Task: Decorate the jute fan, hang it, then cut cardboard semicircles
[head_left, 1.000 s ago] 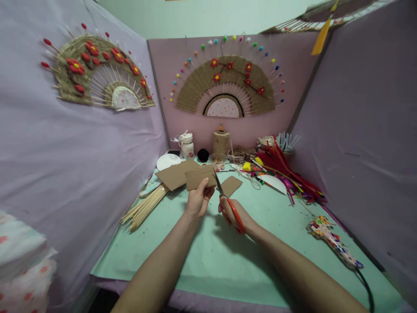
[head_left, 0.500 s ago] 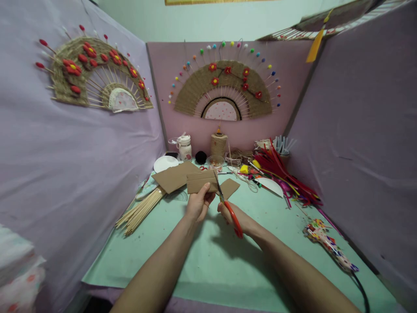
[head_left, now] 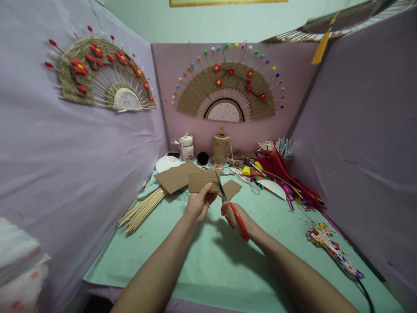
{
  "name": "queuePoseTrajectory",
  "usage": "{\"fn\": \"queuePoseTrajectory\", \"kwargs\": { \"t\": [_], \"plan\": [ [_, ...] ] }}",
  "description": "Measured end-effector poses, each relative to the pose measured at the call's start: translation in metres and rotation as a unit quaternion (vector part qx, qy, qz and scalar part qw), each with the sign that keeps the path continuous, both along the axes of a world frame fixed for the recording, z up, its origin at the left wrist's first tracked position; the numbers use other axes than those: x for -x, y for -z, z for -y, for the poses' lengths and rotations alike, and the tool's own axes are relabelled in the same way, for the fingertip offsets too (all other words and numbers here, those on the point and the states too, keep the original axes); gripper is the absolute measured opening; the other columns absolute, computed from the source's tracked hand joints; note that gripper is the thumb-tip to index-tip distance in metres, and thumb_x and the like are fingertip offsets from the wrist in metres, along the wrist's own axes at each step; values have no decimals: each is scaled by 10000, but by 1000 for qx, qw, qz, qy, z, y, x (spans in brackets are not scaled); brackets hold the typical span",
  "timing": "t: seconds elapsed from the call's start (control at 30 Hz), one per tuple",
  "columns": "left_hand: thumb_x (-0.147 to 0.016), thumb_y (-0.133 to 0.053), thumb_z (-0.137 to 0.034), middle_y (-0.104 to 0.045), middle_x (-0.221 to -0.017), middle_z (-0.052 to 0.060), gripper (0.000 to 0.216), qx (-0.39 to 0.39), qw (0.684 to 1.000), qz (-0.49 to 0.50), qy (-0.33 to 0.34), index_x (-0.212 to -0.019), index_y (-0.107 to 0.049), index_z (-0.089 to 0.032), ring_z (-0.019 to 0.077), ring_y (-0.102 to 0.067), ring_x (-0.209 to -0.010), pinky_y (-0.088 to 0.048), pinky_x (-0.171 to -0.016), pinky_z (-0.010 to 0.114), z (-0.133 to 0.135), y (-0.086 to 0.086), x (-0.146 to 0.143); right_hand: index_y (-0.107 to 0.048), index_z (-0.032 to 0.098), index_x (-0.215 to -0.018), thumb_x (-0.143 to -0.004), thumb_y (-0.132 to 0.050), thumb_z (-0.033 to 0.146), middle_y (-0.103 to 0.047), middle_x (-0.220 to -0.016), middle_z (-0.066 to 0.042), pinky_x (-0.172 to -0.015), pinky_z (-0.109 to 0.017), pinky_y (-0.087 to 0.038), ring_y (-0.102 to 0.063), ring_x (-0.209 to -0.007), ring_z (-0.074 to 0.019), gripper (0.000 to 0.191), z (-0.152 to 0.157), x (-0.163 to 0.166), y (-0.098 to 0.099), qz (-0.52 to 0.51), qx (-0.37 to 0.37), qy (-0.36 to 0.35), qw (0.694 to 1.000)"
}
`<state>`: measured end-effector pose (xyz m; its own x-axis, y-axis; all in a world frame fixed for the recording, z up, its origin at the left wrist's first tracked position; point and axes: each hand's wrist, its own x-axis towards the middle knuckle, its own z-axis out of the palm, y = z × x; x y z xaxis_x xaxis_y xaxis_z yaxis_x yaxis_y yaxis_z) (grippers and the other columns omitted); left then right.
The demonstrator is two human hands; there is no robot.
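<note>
My left hand (head_left: pixel 199 203) pinches a small rectangle of brown cardboard (head_left: pixel 199 180) by its lower edge, thumb on top. In my right hand (head_left: pixel 235 216) is a pair of scissors (head_left: pixel 239 221) with red-orange handles, its blades pointing up and away along the cardboard's right end. Whether the blades are parted cannot be made out clearly. Just behind, another cardboard piece (head_left: pixel 232 189) lies on the green table cover (head_left: pixel 208 269). A larger cardboard sheet (head_left: pixel 174 177) rests to the left, over the ends of a bundle of wooden sticks (head_left: pixel 143 211).
Along the back stand a white bottle (head_left: pixel 186 148), a twine spool (head_left: pixel 221 145) and a black yarn ball (head_left: pixel 202 158). Red pipe cleaners (head_left: pixel 286 174) and a white half disc (head_left: pixel 273 188) lie right. A patterned glue gun (head_left: pixel 334 251) with a cord sits near the right edge.
My right hand and the scissors have shifted slightly right and down relative to the cardboard. The whole view has moved a little; my left hand keeps its hold.
</note>
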<state>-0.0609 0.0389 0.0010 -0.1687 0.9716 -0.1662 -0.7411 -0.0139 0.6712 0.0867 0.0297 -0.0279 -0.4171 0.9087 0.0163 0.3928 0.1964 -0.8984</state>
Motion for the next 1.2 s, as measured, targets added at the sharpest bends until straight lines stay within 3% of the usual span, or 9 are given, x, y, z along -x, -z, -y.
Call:
{"fn": "queuePoseTrajectory", "kwargs": {
  "t": [0.57,0.9,1.2],
  "plan": [
    [-592,-865,-189,-722,-772,14,370,-33,999,-12,39,-895,-656,-145,116,-654,-648,-533,-614,228,-1,1,10,-497,196,-664,-888,-257,714,-445,-499,9,-508,-251,-373,-446,-506,-135,613,4,-1,-7,21,5,7,1000],
    [-574,-878,-196,-724,-745,6,369,-34,998,-22,48,-865,-657,-146,106,-655,-621,-550,-587,211,-1,-2,13,-453,210,-622,-881,-242,723,-370,-460,33,-476,-245,-321,-370,-446,-114,612,8,1,-12,5,-21,6,1000],
    [-578,-873,-182,-725,-755,13,367,-31,998,-27,41,-873,-659,-142,112,-653,-624,-551,-573,214,-3,-1,14,-475,203,-572,-897,-296,630,-467,-492,2,-519,-256,-330,-429,-483,-128,566,6,2,-17,67,-35,34,997]
  ]
}}
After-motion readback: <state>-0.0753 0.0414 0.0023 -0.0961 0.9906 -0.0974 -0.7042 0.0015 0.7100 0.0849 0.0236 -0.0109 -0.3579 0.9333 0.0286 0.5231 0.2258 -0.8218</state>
